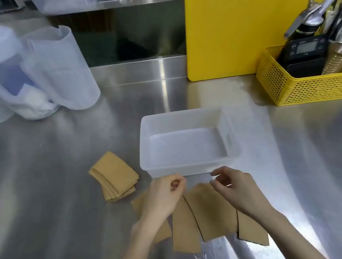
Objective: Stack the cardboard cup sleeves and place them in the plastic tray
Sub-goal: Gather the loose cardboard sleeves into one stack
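A clear plastic tray [185,114] sits on the steel counter with nothing inside it. To its left lies a fanned stack of brown cardboard sleeves [114,175]. Several more sleeves [210,215] lie flat, side by side, just in front of the tray. My left hand [163,197] hovers over their left end with its fingers curled and nothing visibly held. My right hand [231,188] hovers over their right end, its fingers bent and apart. Both hands hide parts of the flat sleeves.
Translucent plastic jugs [29,71] stand at the back left. A yellow perforated basket [311,84] with a black scale and utensils stands at the back right, by a yellow board [228,25]. The counter drops away behind the tray.
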Demonstrator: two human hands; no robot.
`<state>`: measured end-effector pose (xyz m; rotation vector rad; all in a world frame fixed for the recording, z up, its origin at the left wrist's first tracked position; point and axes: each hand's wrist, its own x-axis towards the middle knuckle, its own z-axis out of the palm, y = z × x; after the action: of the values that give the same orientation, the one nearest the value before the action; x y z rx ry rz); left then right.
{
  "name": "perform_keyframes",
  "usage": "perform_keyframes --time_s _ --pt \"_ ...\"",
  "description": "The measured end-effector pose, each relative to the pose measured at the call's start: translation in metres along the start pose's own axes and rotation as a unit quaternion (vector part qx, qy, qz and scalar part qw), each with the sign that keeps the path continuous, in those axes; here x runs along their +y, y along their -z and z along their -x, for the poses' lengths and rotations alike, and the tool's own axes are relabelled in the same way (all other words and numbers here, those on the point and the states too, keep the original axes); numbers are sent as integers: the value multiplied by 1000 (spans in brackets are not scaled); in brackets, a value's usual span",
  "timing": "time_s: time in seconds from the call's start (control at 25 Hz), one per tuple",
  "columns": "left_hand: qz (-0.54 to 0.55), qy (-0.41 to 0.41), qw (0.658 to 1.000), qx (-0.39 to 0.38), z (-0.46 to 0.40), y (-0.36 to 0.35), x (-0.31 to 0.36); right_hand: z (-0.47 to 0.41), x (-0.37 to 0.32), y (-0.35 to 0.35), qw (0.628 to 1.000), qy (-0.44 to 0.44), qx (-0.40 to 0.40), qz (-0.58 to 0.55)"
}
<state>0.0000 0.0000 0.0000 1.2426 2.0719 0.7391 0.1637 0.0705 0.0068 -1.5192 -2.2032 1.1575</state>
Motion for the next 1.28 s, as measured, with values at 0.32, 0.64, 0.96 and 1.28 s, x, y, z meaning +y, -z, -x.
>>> perform_keyframes --time_s 0.32,0.64,0.96,1.28 --pt "-52 6 997 -59 -4 -33 -19 0 19 -27 993 -69 -59 70" --pt "-155 8 985 -81 -9 -54 -27 5 16 -50 981 -75 -78 160" --pt "-101 7 992 -68 -10 -56 -29 3 16 -59 982 -65 -57 166" --pt "149 100 982 -61 -3 -23 -38 2 27 -39 998 -65 -8 23"
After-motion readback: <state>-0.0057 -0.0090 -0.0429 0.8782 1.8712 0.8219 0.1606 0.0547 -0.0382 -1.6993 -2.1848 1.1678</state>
